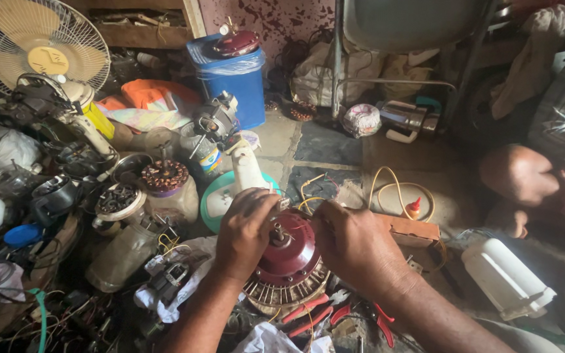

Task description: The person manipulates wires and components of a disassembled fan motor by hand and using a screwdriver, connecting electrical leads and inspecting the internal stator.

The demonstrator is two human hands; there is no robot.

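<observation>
A dark red fan motor (289,258) with a ring of slotted metal plates under its domed cover sits low in the middle of the head view. My left hand (246,232) grips its left side, fingers curled over the top by the central shaft. My right hand (351,245) holds its right side, fingers closed on the rim. Yellow wires (308,196) rise from behind the motor. Red-handled pliers (308,314) lie just in front of it on the floor.
A table fan (37,46) and a heap of motor parts fill the left. A blue bucket (230,75) stands at the back. A wound copper stator (163,176), a white plastic housing (508,278) and another person's knee (518,173) at right surround me.
</observation>
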